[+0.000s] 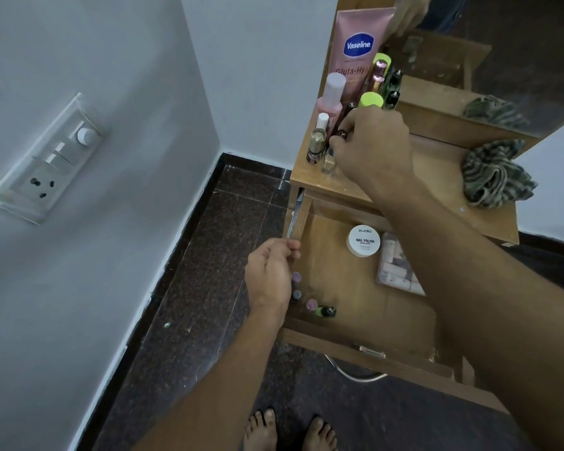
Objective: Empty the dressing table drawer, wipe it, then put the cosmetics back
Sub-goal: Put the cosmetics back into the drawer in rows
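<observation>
Open wooden drawer (345, 288) half emptied, cosmetics gathering on the wooden dressing table (437, 164).

The left hand (269, 275) curls its fingers over the drawer's left wall near the metal runner. The right hand (373, 151) reaches to the table's back left corner, fingers pressed together on a small dark-capped bottle (342, 134); the bottle itself is mostly hidden. Beside it stand a gold nail polish bottle with a white cap (317, 141), a pink bottle with a pale cap (332, 96) and a tall pink Vaseline tube (358, 43). A round white nail polish remover tub (363, 241) lies near the drawer's back, a clear plastic box (398, 268) to its right, and small nail polish bottles (319, 309) in the front left corner. A crumpled green striped cloth (495, 177) rests at the table's right edge.
</observation>
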Action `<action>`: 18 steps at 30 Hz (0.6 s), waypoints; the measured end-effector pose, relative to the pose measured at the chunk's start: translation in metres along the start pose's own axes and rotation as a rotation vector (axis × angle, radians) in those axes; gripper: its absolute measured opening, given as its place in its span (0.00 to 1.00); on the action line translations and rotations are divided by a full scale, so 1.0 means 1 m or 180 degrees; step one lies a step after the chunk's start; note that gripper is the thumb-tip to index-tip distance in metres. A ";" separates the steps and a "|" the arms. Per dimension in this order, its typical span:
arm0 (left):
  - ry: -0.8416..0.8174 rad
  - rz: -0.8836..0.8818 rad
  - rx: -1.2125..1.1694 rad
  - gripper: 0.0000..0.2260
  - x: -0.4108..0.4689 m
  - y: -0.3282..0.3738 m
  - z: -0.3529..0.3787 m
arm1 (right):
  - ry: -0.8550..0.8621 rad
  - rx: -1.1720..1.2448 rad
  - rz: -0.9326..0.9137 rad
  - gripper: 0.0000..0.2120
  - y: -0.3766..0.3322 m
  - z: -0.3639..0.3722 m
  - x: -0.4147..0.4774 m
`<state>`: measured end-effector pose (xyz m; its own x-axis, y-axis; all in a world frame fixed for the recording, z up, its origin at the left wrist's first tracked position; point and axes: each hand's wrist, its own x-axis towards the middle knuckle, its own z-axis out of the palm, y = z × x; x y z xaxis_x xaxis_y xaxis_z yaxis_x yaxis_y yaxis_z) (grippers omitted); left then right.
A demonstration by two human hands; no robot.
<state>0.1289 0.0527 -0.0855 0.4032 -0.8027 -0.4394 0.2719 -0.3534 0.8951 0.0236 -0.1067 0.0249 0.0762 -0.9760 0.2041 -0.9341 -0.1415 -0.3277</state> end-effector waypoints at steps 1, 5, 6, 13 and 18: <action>-0.0006 -0.0007 0.0012 0.13 0.000 0.000 0.000 | -0.0013 -0.0013 0.0019 0.11 0.003 -0.003 -0.001; -0.0003 0.0030 0.0085 0.13 -0.001 0.000 0.000 | 0.0110 0.0288 0.0120 0.10 0.015 -0.033 -0.034; 0.0001 0.0050 0.0096 0.13 -0.001 0.000 0.000 | 0.0133 0.0348 0.0126 0.10 0.019 -0.040 -0.050; 0.0045 -0.0028 0.0052 0.12 -0.002 0.001 0.002 | -0.0186 0.0492 0.0954 0.10 0.060 -0.024 -0.172; 0.0030 -0.0063 0.0106 0.12 -0.001 0.001 0.002 | -0.0526 0.0602 0.1425 0.10 0.073 0.006 -0.211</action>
<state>0.1271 0.0524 -0.0836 0.4062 -0.7909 -0.4577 0.2509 -0.3851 0.8881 -0.0586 0.0879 -0.0473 -0.2485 -0.9587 -0.1381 -0.8096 0.2839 -0.5138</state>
